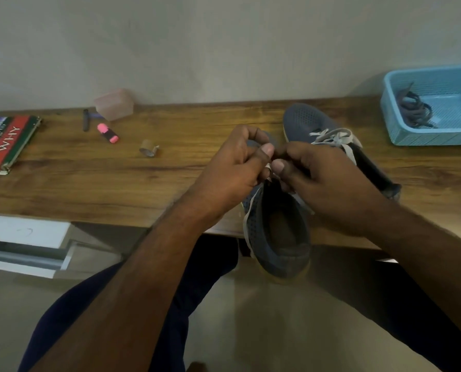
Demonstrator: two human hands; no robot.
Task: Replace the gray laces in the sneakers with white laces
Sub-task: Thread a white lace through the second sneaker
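A blue-gray sneaker (279, 232) lies at the desk's front edge, heel toward me and overhanging the edge. My left hand (234, 173) and my right hand (320, 178) meet over its tongue, and each pinches the white lace (246, 224) there. One lace end hangs down the shoe's left side. The second sneaker (307, 119) lies behind on the desk, threaded with a white lace (334, 138). Gray laces (414, 108) lie bunched in the blue basket (422, 135). My hands hide the near shoe's eyelets.
On the wooden desk (116, 183) lie a book (6, 140) at far left, a pink highlighter (108, 132), a dark pen (85, 120), a pink plastic box (114, 103) and a small tape roll (148, 148). A white drawer unit (22, 242) sits below left.
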